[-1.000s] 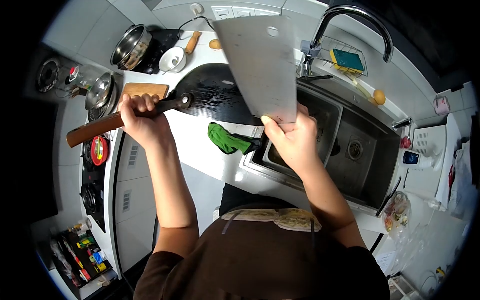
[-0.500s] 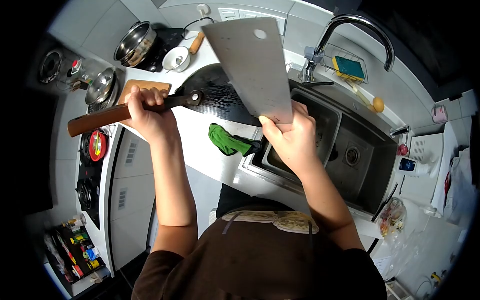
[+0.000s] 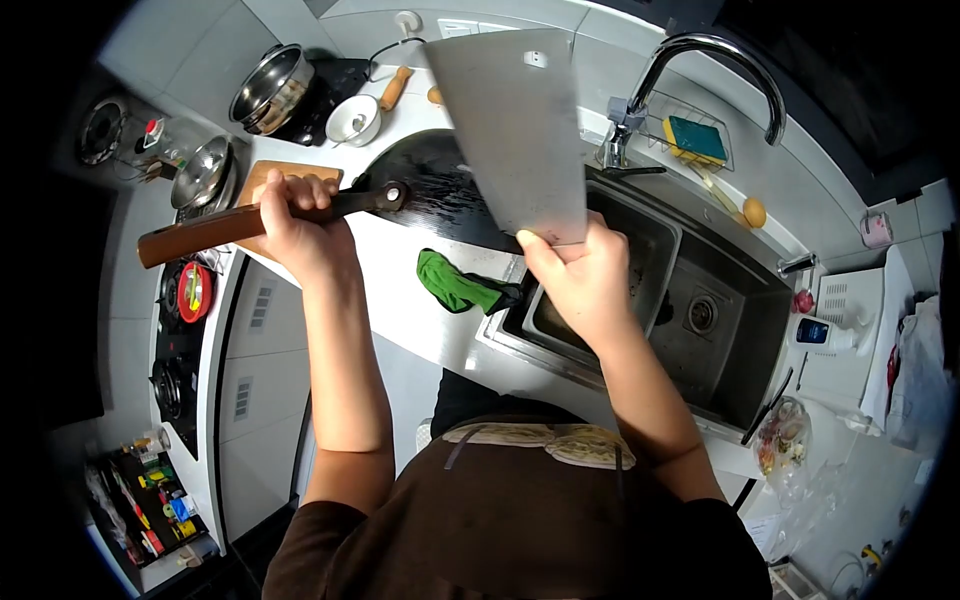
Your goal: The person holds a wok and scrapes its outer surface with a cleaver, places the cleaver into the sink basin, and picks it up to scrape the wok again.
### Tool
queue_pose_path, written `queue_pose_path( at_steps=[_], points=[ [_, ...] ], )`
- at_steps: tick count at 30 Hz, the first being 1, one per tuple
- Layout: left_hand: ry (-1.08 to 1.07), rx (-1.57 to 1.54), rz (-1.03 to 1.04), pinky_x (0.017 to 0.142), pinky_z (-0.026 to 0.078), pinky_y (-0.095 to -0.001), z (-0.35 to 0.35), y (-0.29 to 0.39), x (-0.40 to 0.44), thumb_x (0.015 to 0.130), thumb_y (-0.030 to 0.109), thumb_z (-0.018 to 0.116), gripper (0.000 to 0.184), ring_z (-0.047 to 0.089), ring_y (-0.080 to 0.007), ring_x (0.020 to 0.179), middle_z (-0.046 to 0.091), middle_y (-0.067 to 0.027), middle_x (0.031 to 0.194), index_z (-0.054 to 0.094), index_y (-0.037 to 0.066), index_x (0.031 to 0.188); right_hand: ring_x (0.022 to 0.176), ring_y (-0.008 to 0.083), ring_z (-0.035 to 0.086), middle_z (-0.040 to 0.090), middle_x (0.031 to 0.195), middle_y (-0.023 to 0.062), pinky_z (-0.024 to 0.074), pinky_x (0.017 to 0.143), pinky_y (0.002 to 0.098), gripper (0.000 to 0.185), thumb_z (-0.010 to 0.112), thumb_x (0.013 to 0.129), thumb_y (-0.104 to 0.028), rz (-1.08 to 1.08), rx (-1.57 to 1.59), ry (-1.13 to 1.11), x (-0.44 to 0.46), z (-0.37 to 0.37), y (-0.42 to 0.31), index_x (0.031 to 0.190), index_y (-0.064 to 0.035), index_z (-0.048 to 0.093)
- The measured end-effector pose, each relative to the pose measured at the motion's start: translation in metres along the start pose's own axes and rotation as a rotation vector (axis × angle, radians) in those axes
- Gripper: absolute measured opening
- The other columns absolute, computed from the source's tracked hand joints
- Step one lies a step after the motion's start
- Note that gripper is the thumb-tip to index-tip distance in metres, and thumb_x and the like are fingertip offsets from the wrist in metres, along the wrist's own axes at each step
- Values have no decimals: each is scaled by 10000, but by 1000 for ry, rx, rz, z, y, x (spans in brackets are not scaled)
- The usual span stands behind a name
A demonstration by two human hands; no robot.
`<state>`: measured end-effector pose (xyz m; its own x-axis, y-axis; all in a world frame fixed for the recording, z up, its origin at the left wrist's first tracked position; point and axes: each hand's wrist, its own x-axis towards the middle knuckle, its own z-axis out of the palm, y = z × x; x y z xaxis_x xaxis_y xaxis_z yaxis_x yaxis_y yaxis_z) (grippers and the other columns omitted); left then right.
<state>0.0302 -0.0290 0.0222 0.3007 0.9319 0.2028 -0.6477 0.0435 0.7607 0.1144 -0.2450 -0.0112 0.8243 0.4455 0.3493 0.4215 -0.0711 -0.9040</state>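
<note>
My left hand (image 3: 305, 235) is wrapped round the brown handle of a black wok (image 3: 430, 185), whose dark inside looks wet and streaked. In my right hand (image 3: 590, 280) is a cleaver (image 3: 520, 130), its broad grey blade raised and covering part of the wok; the fingers hide its handle. A green and black cloth (image 3: 465, 283) lies on the white counter between my hands, left of the sink.
The double sink (image 3: 735, 330) is at the right under a curved faucet (image 3: 715, 42). A sponge (image 3: 695, 140) sits in a wire rack behind. At the back left are a white bowl (image 3: 353, 120), a steel pot (image 3: 272, 90) and a cutting board (image 3: 325, 177).
The view has shifted slightly. The wok handle is less steeply tilted than at first, and the cleaver blade has swung a little left, then back right. Both hands keep their holds.
</note>
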Motion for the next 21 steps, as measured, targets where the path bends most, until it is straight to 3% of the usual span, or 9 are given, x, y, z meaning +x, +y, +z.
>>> queue_pose_path(
  at_steps=[2, 4, 8, 20, 21],
  points=[
    [-20, 2, 5, 609, 376, -298, -1, 0, 1, 880, 165, 501, 269, 355, -119, 520, 353, 7, 547, 401, 116, 634, 589, 125, 582, 626, 687, 78, 474, 567, 294, 140, 664, 762, -83, 221, 261, -28, -2, -7, 5, 822, 34, 616],
    [-5, 0, 10, 615, 376, -302, -2, -2, 3, 882, 164, 495, 261, 358, -121, 522, 353, 7, 547, 409, 115, 640, 545, 54, 513, 622, 714, 32, 405, 489, 198, 88, 647, 791, -37, 311, 281, 1, -5, -16, 2, 847, 24, 617],
    [18, 17, 47, 621, 373, -314, -13, -4, 12, 885, 162, 489, 276, 345, -125, 524, 332, 7, 550, 394, 113, 630, 499, 48, 476, 608, 715, 37, 372, 453, 189, 62, 634, 800, -37, 372, 414, 39, -7, -19, 4, 827, 11, 605],
    [11, 28, 41, 633, 422, -335, -19, -3, 13, 887, 168, 470, 262, 391, -129, 523, 360, -1, 551, 408, 103, 641, 501, 48, 485, 587, 670, 15, 388, 451, 193, 84, 652, 803, -62, 360, 358, 46, -16, -7, 5, 811, 6, 604],
    [11, 29, 39, 633, 422, -335, -18, -3, 13, 887, 168, 470, 262, 391, -129, 523, 360, -1, 551, 408, 103, 641, 572, 59, 523, 616, 702, 35, 423, 522, 217, 105, 648, 794, -59, 358, 333, 45, -16, -7, 5, 839, 28, 609]
  ],
)
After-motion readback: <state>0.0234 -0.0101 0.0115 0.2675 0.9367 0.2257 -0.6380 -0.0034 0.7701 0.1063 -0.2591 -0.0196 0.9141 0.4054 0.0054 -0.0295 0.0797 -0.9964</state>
